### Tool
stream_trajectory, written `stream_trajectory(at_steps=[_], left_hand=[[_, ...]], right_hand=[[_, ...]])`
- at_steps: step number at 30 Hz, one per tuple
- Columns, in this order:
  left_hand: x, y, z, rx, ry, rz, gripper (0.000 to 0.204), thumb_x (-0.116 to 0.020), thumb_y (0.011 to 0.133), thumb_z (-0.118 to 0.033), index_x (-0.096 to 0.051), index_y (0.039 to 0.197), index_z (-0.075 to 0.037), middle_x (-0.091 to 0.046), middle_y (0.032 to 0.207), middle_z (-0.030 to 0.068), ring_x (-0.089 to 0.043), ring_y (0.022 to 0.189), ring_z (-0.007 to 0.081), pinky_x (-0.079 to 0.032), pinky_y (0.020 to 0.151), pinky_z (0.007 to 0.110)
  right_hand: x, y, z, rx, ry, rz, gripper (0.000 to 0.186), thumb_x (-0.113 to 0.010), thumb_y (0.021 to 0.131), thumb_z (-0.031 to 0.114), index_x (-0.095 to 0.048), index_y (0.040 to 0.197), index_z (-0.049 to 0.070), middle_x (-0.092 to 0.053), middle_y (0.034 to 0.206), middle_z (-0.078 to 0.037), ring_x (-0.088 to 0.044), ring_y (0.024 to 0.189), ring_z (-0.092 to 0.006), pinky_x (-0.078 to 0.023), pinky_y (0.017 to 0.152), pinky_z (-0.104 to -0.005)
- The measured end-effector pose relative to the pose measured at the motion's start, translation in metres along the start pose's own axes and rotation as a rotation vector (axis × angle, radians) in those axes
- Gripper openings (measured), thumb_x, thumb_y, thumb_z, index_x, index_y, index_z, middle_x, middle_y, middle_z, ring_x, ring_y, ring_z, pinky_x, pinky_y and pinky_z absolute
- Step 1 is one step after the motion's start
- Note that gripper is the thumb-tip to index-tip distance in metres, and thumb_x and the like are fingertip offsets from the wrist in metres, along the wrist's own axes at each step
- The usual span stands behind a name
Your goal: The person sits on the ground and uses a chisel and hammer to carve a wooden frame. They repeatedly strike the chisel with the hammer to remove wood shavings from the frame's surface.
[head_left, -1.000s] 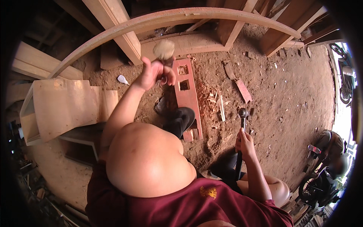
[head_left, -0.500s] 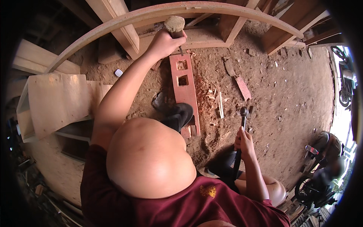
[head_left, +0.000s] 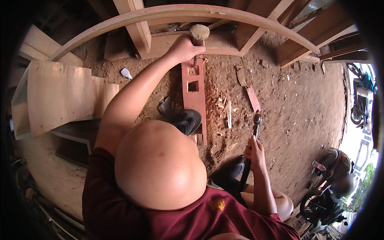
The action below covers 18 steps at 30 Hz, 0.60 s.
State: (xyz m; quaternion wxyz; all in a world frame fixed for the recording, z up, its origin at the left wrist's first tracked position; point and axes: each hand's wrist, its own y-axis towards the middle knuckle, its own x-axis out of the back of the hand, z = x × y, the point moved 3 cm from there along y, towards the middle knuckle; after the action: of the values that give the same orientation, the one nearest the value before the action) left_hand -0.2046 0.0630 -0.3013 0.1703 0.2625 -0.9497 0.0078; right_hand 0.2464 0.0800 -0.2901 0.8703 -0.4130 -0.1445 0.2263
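Note:
My left hand point(head_left: 185, 51) is wrapped round a chisel point(head_left: 199, 33), whose pale handle top is frayed and mushroomed. The chisel stands nearly upright, its blade at the far square hole of a red-painted wooden board point(head_left: 195, 102). A second square hole point(head_left: 193, 86) lies nearer to me on the same board. Over the near part of the board rests my foot in a black sandal point(head_left: 188, 120). Off to the right, my right hand point(head_left: 255, 153) grips a hammer point(head_left: 257, 119) by its dark handle, the metal head raised away from the chisel.
A curved wooden frame point(head_left: 208, 8) with upright timbers arches across the far side. Wood chips point(head_left: 224, 106) and a red wood offcut point(head_left: 253, 99) lie on the dirt floor. Plywood point(head_left: 60, 94) stands at left. A person point(head_left: 338, 168) and motorbikes point(head_left: 362, 96) are at right.
The chisel has shifted nearer to me, from the board's far end to the far hole. The hammer stays low on the right, and the view has shifted slightly.

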Motion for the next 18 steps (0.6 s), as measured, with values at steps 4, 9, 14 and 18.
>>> stream_trajectory(at_steps=[4, 9, 14, 18], left_hand=[[-0.004, -0.001, 0.007, 0.015, 0.057, 0.044, 0.017, -0.068, 0.077, -0.021, -0.064, 0.077, -0.004, -0.063, 0.066, 0.0015, -0.057, 0.060, 0.0106, -0.046, 0.061, 0.030], [-0.004, -0.001, 0.012, -0.030, 0.050, 0.049, 0.021, -0.069, 0.078, -0.024, -0.065, 0.081, -0.003, -0.063, 0.066, 0.0033, -0.057, 0.058, 0.0120, -0.047, 0.060, 0.030], [-0.002, -0.008, 0.001, 0.135, 0.133, 0.183, 0.022, -0.069, 0.082, -0.021, -0.067, 0.097, -0.006, -0.069, 0.086, 0.0046, -0.064, 0.078, 0.0118, -0.052, 0.072, 0.032], [-0.002, -0.008, 0.007, 0.114, 0.081, 0.191, 0.020, -0.069, 0.082, -0.020, -0.066, 0.096, -0.005, -0.068, 0.081, 0.0044, -0.064, 0.068, 0.0114, -0.053, 0.066, 0.031]], right_hand=[[-0.011, -0.005, 0.008, 0.013, -0.019, 0.029, 0.031, -0.045, 0.103, 0.035, -0.043, 0.079, 0.014, -0.033, 0.056, 0.008, -0.030, 0.042, -0.0032, -0.028, 0.039, -0.0225], [-0.028, -0.009, 0.022, 0.178, -0.171, 0.049, 0.037, -0.039, 0.104, 0.040, -0.044, 0.081, 0.011, -0.035, 0.054, 0.006, -0.032, 0.041, -0.0053, -0.030, 0.039, -0.0238], [-0.069, -0.032, 0.108, 0.563, -0.336, 0.111, 0.038, -0.034, 0.105, 0.037, -0.049, 0.084, 0.010, -0.042, 0.061, 0.005, -0.036, 0.046, -0.0044, -0.029, 0.040, -0.0220], [-0.101, -0.074, 0.202, 1.028, -0.180, 0.018, 0.043, -0.035, 0.102, 0.048, -0.050, 0.091, 0.010, -0.041, 0.060, 0.004, -0.034, 0.046, -0.0044, -0.026, 0.040, -0.0207]])
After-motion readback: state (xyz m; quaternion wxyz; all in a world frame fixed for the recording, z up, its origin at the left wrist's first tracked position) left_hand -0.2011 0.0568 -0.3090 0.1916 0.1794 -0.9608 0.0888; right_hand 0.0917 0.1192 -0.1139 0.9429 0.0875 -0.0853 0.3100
